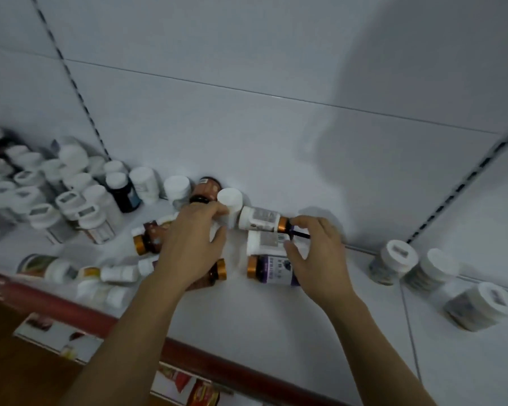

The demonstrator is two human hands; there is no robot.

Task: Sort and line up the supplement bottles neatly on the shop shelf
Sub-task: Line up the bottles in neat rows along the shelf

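Your left hand grips the white-lidded bottle; your right hand pinches the toppled gold-capped bottle just beside it.

Gold-capped bottles lie toppled on the white shelf; white-capped bottles stand clustered leftward.

Glossy white shelf, metallic copper bottle cap, matt white lid

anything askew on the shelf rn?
Yes. Midway along the shelf, several bottles lie on their sides, pointing different ways: a purple-label bottle, a gold-collared white-label bottle and a brown bottle. The white-lidded jars at the right stand upright.
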